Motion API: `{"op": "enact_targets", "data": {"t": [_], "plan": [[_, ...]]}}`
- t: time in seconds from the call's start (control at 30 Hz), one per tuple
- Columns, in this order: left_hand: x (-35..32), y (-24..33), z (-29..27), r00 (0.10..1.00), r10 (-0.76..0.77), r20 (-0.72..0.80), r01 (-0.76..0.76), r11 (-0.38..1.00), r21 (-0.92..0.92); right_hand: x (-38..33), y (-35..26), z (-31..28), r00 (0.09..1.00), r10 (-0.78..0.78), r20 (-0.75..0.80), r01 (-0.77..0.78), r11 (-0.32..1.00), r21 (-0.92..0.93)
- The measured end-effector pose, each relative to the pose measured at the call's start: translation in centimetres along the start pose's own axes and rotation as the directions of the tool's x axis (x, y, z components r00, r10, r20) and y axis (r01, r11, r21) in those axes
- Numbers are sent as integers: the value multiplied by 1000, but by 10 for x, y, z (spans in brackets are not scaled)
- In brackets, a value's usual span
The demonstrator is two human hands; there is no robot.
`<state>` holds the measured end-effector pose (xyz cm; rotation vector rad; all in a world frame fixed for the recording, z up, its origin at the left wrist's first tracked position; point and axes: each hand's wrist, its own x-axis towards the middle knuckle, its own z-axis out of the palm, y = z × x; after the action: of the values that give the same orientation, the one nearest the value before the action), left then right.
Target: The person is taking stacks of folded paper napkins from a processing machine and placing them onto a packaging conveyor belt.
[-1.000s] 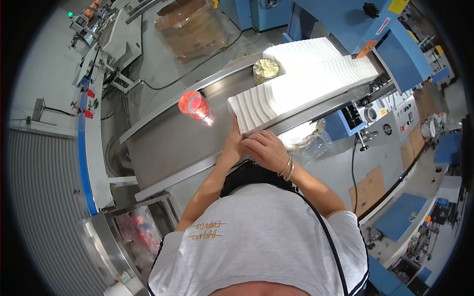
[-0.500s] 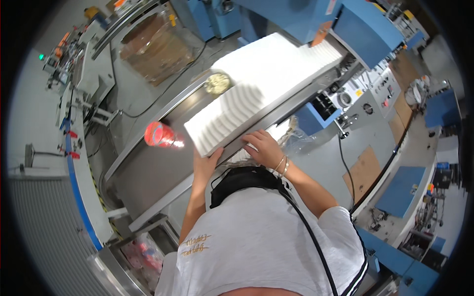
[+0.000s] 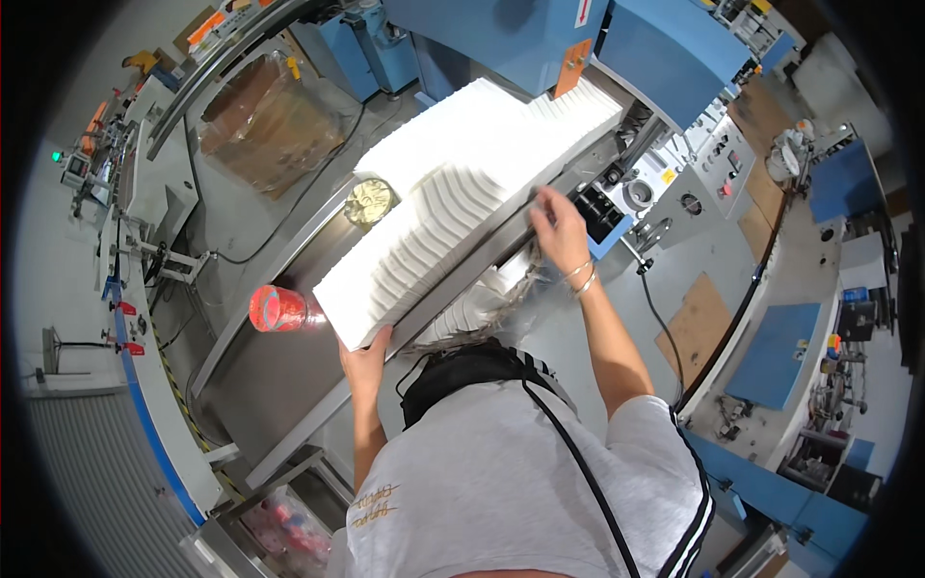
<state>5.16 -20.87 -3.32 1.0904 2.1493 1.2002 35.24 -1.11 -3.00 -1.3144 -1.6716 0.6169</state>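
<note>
A long row of thin white sheets (image 3: 424, 222), packed on edge with a wavy top, lies along a metal trough (image 3: 318, 356). My left hand (image 3: 366, 364) grips the row's near left end, thumb on the side facing me and the other fingers mostly hidden behind the end. Farther right, my right hand (image 3: 561, 231) is at the trough's near edge beside the row, fingers slightly bent and apart, holding nothing visible. A red cylindrical container (image 3: 279, 308) rests in the trough left of the row's end. A round tin with a pale yellow top (image 3: 370, 202) sits against the row's far side.
A blue machine (image 3: 482, 39) with an orange bracket (image 3: 572, 67) stands at the row's far end. Right of the trough are a control panel (image 3: 708, 164) and a handwheel (image 3: 655, 231). Clear plastic wrap (image 3: 520, 299) lies below the near edge. A plastic-wrapped carton (image 3: 270, 125) stands far left.
My right hand has moved away from the left one, up and right along the trough's edge. The left hand stays at the row's end. The whole view has shifted with my head.
</note>
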Motion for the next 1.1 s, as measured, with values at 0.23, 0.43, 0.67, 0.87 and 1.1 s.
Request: {"op": "enact_targets", "data": {"t": [0.23,0.43,0.67,0.87,1.1], "plan": [[-2,-1,-1,999,9,-44,-13,995,-101,51,17,-10,989,12,-148,-15,1000,-20],[-4,-4,0,995,68,-79,-79,987,-137,54,20,-11,988,-98,-118,82,987,-135],[-5,-3,-1,994,66,-84,-76,990,-122,53,12,-14,978,-170,-125,142,968,-205],[-5,0,-3,996,38,-74,-47,992,-119,53,11,-13,969,-213,-128,172,947,-270],[-5,0,-2,996,31,-82,-41,991,-129,52,11,-9,947,-288,-145,211,894,-395]]}}
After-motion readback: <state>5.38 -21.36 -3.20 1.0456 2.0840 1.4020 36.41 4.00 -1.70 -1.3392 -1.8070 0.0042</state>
